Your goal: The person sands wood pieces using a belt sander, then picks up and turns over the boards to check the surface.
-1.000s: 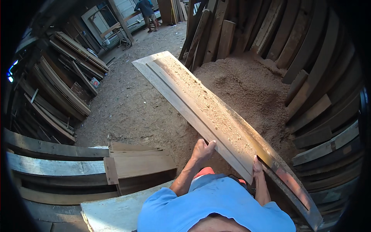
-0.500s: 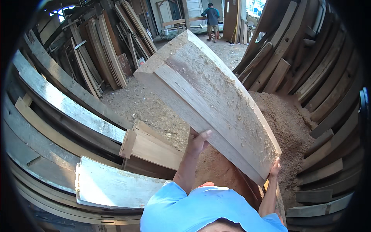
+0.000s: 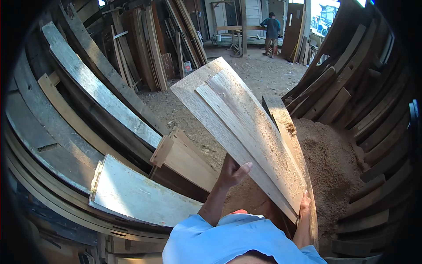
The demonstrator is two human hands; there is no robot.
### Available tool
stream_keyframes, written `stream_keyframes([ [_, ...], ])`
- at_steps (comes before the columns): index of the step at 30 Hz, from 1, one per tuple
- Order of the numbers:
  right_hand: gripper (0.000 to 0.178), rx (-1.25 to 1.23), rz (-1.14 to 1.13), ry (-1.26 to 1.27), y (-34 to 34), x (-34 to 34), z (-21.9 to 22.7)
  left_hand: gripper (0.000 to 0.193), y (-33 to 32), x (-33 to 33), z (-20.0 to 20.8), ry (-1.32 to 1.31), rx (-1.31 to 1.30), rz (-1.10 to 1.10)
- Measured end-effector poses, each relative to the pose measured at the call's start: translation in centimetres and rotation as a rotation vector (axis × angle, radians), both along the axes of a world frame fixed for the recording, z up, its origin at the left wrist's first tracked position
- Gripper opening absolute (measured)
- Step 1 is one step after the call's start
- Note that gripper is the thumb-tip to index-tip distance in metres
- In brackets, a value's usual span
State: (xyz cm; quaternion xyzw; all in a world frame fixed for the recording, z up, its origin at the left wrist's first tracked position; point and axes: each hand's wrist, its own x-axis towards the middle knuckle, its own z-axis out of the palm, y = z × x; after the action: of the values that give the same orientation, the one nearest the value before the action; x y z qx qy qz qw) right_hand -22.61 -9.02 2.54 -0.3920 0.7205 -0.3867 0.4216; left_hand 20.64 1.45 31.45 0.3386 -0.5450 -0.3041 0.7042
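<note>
A long wooden panel (image 3: 246, 127) with a stepped border lies slanted across the middle, its far end pointing up and left. Wood shavings are scattered over its face, thickest toward the right side. My left hand (image 3: 236, 173) grips the panel's left edge, thumb on top and the other fingers hidden beneath. At the near right corner, my right hand (image 3: 304, 204) is closed on the edge. Just right of the panel runs a wooden beam (image 3: 303, 154), with a shaving-covered block (image 3: 278, 110) at its far end.
Stacked boards (image 3: 101, 92) and a pale plank (image 3: 140, 193) fill my left side. Sawdust (image 3: 327, 163) is heaped on the right, beside leaning timbers (image 3: 373, 88). Far ahead, another person (image 3: 271, 33) stands by a bench, facing away.
The panel has come down and tips flatter, both hands still on it. The beam and block to its right now show. My view has turned somewhat left and up.
</note>
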Motion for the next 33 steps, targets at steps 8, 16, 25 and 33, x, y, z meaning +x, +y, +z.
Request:
stream_keyframes([
  [8, 0.060, 0.055, 0.025, 0.028, 0.4, 0.0, -1.0, 0.059, 2.0, -0.5, -0.5, 0.032, 0.070, 0.041],
  [16, 0.058, 0.082, 0.102, 0.027, 1.8, 0.3, -1.0, 0.058, 3.9, -0.1, -0.9, 0.161, 0.003, 0.085],
  [25, 0.038, -0.271, 0.459, -0.785, -1.0, -3.4, 19.8, 0.053, 2.1, 15.5, 1.9, 0.723, 0.121, 0.385],
  [33, 0.028, -0.288, 0.044, -0.684, -1.0, -6.5, 25.4, 0.043, 0.6, 17.6, -12.3, 0.919, 0.409, 0.183],
])
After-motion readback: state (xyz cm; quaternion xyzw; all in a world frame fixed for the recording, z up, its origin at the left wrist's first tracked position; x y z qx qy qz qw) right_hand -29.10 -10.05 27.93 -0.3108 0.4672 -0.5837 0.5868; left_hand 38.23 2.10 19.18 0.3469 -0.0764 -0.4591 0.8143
